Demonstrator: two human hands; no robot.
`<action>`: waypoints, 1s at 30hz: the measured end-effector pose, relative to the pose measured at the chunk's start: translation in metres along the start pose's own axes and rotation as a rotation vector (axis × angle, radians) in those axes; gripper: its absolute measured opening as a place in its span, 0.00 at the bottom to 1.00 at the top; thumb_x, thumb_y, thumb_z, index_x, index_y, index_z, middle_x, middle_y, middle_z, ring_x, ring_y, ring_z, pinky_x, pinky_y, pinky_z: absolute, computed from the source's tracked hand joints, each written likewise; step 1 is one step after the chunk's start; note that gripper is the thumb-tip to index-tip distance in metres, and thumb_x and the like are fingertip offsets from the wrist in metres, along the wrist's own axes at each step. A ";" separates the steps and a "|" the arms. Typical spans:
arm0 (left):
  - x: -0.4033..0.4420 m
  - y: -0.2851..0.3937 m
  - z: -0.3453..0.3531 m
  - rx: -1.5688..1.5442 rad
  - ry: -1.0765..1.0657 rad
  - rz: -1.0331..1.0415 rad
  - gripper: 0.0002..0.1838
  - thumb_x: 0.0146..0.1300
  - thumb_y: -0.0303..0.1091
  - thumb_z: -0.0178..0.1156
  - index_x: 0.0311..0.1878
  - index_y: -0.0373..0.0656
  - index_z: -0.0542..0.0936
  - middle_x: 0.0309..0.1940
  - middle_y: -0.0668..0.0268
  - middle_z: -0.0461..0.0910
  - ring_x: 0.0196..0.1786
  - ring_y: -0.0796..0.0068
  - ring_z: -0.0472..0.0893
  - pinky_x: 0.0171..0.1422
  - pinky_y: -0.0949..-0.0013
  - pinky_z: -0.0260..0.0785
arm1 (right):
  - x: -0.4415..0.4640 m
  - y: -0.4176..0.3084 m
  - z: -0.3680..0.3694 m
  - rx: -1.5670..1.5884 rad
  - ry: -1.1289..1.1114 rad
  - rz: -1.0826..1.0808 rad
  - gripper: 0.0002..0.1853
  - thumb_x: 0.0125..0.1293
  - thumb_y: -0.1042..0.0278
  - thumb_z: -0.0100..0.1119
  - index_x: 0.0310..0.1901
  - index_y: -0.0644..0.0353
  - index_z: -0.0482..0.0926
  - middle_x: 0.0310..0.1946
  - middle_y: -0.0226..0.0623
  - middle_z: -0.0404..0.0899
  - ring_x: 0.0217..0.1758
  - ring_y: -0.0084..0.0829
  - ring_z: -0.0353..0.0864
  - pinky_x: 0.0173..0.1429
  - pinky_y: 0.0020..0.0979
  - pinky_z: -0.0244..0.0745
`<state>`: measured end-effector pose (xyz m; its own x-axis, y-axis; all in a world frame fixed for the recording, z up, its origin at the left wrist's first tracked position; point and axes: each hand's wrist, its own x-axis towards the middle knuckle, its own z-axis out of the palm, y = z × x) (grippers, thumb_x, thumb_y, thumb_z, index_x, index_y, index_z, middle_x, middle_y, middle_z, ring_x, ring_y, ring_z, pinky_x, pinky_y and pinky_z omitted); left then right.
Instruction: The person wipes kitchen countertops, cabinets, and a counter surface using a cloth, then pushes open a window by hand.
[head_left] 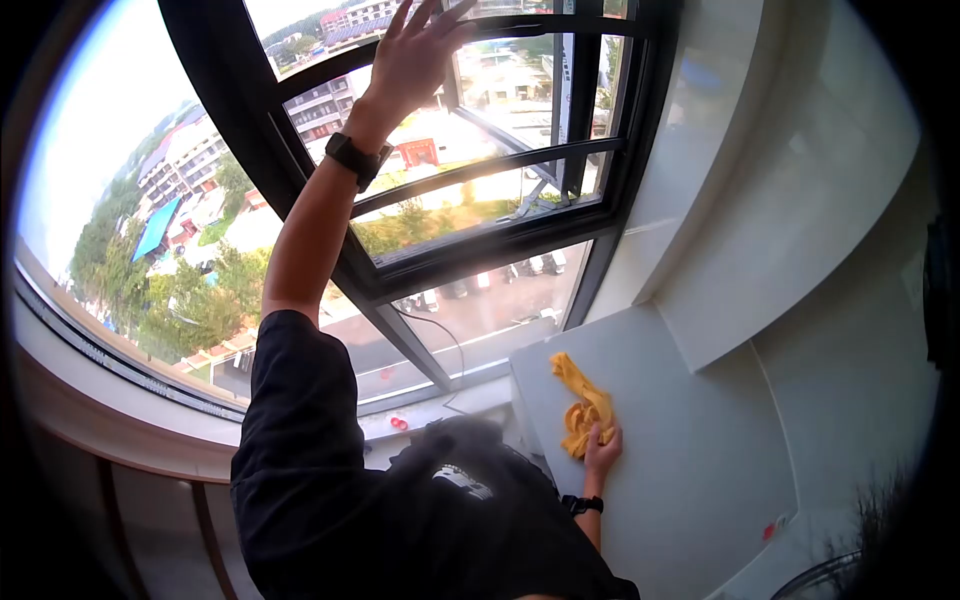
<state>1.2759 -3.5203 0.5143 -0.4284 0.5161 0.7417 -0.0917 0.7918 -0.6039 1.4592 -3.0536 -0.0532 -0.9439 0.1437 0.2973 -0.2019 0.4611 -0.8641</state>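
My left hand [412,62] is raised high at the black window frame [480,243], its fingers stretched out and spread. It overlaps an upper crossbar, and I cannot tell whether it presses on it. A black watch sits on that wrist. Low on the right, my right hand [602,452] is closed around the lower end of a crumpled yellow cloth [585,405]. The cloth's upper end trails across a pale flat surface [680,450]. A black band circles the right wrist.
Buildings and trees show outside through the large window panes. A thin dark cable [455,345] hangs down by the lower pane. Small red objects [399,423] lie on the white sill. Pale wall panels [800,180] rise on the right, and a curved window ledge [130,410] runs along the left.
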 end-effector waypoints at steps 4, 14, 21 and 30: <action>0.026 -0.027 0.005 0.047 0.090 -0.043 0.19 0.65 0.16 0.51 0.53 0.46 0.83 0.70 0.65 0.74 0.79 0.57 0.62 0.81 0.42 0.54 | 0.001 -0.005 -0.001 0.011 0.022 0.006 0.23 0.65 0.61 0.66 0.55 0.68 0.77 0.47 0.52 0.82 0.50 0.51 0.82 0.56 0.44 0.77; 0.104 -0.100 -0.015 0.285 0.174 -0.024 0.20 0.70 0.27 0.59 0.63 0.56 0.79 0.70 0.73 0.74 0.78 0.62 0.65 0.79 0.42 0.58 | -0.002 -0.022 0.000 0.013 0.064 0.071 0.23 0.61 0.62 0.67 0.54 0.67 0.77 0.46 0.52 0.81 0.49 0.52 0.81 0.55 0.46 0.78; 0.148 -0.127 -0.047 0.457 0.185 -0.020 0.29 0.70 0.31 0.60 0.72 0.66 0.72 0.75 0.61 0.63 0.79 0.55 0.59 0.79 0.43 0.56 | -0.005 -0.028 -0.002 -0.005 0.054 0.123 0.24 0.62 0.61 0.65 0.55 0.70 0.76 0.48 0.53 0.79 0.52 0.52 0.80 0.56 0.47 0.76; 0.167 -0.158 -0.045 0.499 0.283 -0.137 0.35 0.65 0.57 0.61 0.75 0.69 0.66 0.69 0.69 0.72 0.73 0.59 0.70 0.70 0.35 0.65 | -0.003 -0.011 0.010 0.023 0.097 0.124 0.24 0.61 0.61 0.66 0.54 0.68 0.76 0.47 0.52 0.80 0.51 0.52 0.80 0.56 0.47 0.76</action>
<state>1.2598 -3.5443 0.7464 -0.1322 0.5415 0.8302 -0.5708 0.6432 -0.5104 1.4613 -3.0682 -0.0486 -0.9324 0.2827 0.2251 -0.0927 0.4150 -0.9051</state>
